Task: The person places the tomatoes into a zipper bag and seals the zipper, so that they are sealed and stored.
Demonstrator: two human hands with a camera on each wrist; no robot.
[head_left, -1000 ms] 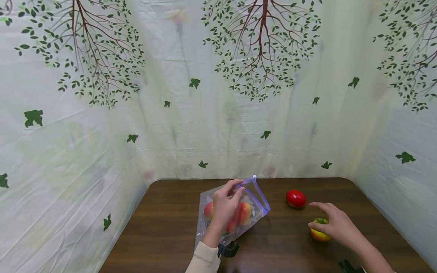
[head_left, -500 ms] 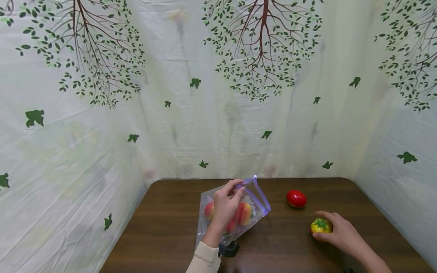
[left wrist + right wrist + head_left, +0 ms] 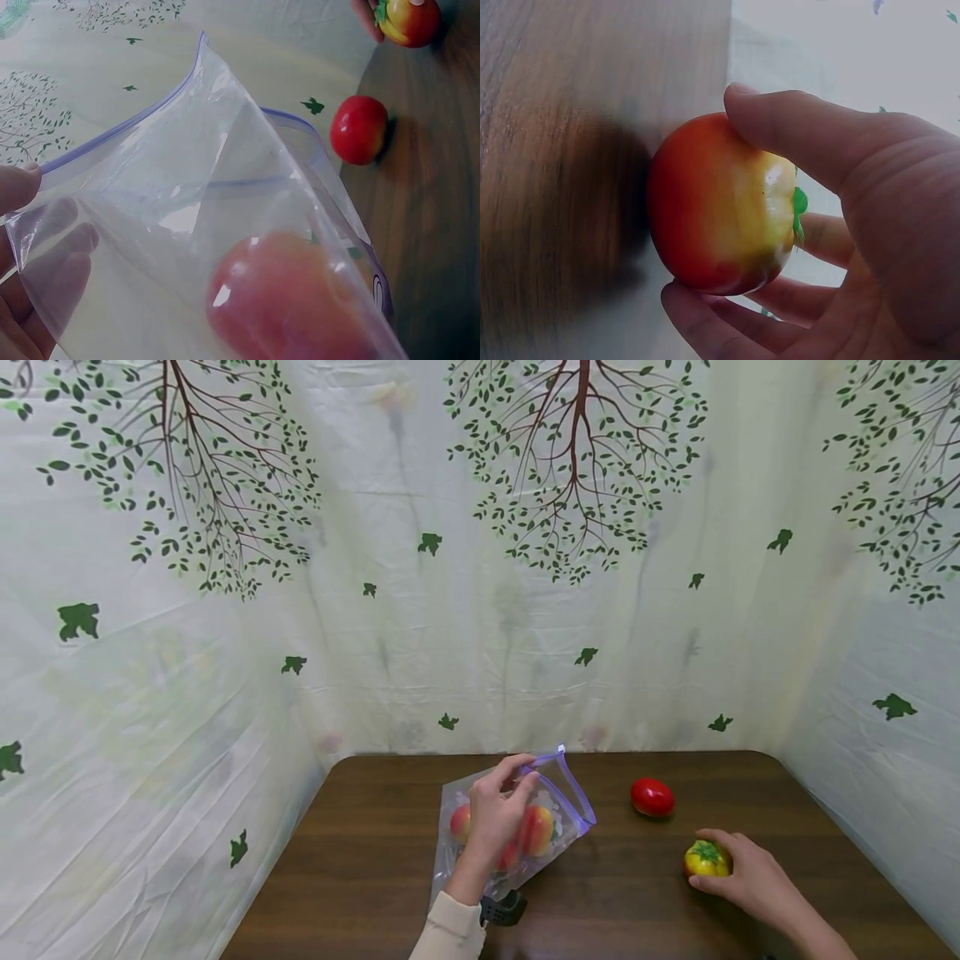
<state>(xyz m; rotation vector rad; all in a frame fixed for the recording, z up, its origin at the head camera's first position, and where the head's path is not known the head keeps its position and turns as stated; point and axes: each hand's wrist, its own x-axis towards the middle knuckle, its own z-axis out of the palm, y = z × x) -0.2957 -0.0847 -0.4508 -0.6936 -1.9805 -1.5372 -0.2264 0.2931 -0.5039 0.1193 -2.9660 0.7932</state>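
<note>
My left hand pinches the rim of a clear zip bag with a purple seal, its mouth held apart. Inside the bag lie several red-and-yellow fruits; one reddish fruit shows through the plastic in the left wrist view. At the right, my right hand grips a red-and-yellow tomato with a green leafy top, thumb on one side and fingers on the other. In the right wrist view the tomato is close to the tabletop; whether it touches cannot be told.
A glossy red fruit lies on the brown wooden table, between the bag and my right hand. White cloth printed with trees and leaves hangs behind the table and along both sides.
My right hand has come down around the tomato, and its fingers have closed on it. The left hand and the bag have stayed in place.
</note>
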